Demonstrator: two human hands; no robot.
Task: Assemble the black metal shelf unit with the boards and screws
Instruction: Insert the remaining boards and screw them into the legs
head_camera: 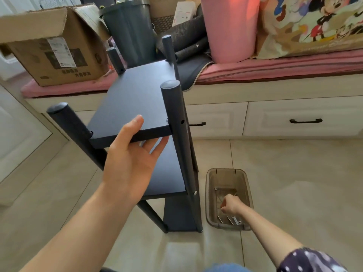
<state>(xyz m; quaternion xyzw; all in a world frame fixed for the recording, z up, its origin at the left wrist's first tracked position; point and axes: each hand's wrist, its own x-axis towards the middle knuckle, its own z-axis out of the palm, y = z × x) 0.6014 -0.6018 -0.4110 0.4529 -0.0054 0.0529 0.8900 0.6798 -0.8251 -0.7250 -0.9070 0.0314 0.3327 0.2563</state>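
Two hands busy: left hand [129,160] grips the top board [135,103], thumb over, fingers under, propping it level. Right hand [231,204] is curled in the bin [209,193], probably fishing out a screw; can't tell if it's holding one.

You're in a home room: cream window bench with drawers [302,122], pink seat cushion [275,67], cartoon-mouse print bag [314,24], open cardboard box [55,52], beige tiled floor [294,183].

Bright daytime room, soft light
Pale glare shines on the floor tiles [284,173]; straight lines bend at the edges; the picture looks a bit blurry.
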